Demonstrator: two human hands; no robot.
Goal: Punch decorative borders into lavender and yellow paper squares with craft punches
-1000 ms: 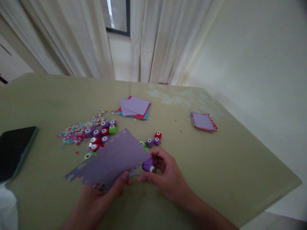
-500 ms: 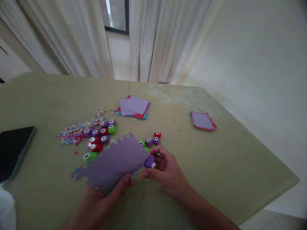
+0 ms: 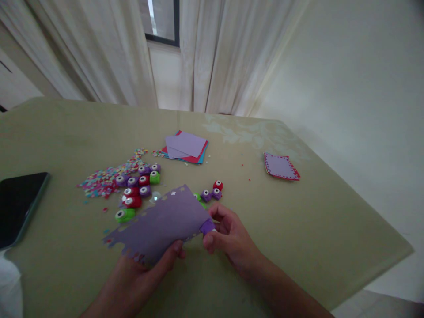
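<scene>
A sheet of purple paper (image 3: 165, 218) with small shapes punched along its edges is held tilted above the table by my left hand (image 3: 149, 269), thumb on top and fingers underneath. At the sheet's right corner, my right hand (image 3: 232, 234) is closed around a small purple craft punch (image 3: 207, 226), its thumb at the white button. The punch sits on the paper's edge. Just beyond the sheet lie several more craft punches (image 3: 145, 180) in purple, red and green. A smaller group of punches (image 3: 206, 195) is near my right fingers, partly covered by the paper.
Colourful punched-out paper bits (image 3: 102, 181) are heaped at the left. A stack of coloured paper (image 3: 187, 145) lies at the back, and a pile of edge-punched sheets (image 3: 281, 167) at the right. A phone (image 3: 21, 207) rests by the left edge.
My right thumb has moved up and in onto the button of the purple punch, covering most of it. The paper has shifted slightly to the right.
</scene>
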